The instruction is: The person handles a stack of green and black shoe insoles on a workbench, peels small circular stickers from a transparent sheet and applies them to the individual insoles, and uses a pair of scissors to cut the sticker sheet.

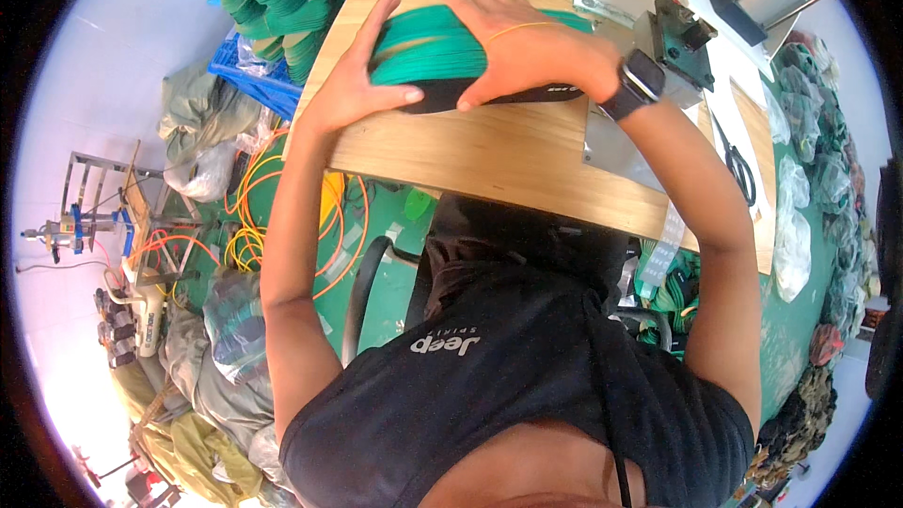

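Toward the far right corner of the pale wooden worktop [489, 155] stands a grey metal machine [682, 33], while near its left edge the left hand [353, 85] and right hand [531, 47], fingers spread, press together a thick stack of green flat straps [428, 52] with black ends.

I hold a stack of green straps [428, 45] on the wooden bench [470, 146] with both hands. My left hand [353, 80] presses its left end, and my right hand [527, 47] lies on top, fingers [467, 2] spread. On my right wrist is a dark watch [635, 83]. Orange cables [259, 216] lie on the floor.
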The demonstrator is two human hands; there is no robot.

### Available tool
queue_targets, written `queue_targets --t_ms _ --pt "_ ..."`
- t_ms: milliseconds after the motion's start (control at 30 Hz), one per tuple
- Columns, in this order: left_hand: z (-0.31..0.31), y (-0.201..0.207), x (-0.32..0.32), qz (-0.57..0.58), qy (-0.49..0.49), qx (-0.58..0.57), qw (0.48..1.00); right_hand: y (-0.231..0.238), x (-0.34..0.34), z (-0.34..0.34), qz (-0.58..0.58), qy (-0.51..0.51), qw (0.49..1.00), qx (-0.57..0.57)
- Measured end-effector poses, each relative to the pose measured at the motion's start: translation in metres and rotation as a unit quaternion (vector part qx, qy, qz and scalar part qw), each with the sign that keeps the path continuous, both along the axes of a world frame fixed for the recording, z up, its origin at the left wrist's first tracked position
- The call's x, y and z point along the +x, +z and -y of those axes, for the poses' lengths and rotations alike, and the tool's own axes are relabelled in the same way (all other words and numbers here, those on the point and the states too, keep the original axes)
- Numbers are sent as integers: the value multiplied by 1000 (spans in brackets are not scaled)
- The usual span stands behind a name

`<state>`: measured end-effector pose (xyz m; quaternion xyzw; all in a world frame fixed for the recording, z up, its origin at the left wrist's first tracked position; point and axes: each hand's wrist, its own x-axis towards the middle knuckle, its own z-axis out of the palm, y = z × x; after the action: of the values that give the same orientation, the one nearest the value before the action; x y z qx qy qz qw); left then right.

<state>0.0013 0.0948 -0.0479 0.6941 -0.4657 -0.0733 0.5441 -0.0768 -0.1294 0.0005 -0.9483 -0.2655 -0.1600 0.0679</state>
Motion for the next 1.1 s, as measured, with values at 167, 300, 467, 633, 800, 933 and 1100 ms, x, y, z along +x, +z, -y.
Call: queue_targets --t_ms 167,300,467,633,800,933,1100 --pt "-1 1 4 -32 -21 -42 998 0 15 -7 -64 -31 997 21" --pt "-5 -12 -3 122 -11 -14 992 5 20 -11 -58 -21 998 19" --pt "-5 13 5 -53 52 -66 995 9 2 -13 -128 30 990 46" --pt "18 73 -20 85 -167 -131 974 63 -66 -45 -283 297 890 199" --pt "49 77 -71 -32 -401 -187 896 65 -103 -75 -324 378 823 274" --pt "76 66 -75 -117 -435 -170 877 67 -112 -59 -344 356 816 297" --pt "106 50 -96 -228 -411 -193 862 76 -127 -42 -362 283 801 383"
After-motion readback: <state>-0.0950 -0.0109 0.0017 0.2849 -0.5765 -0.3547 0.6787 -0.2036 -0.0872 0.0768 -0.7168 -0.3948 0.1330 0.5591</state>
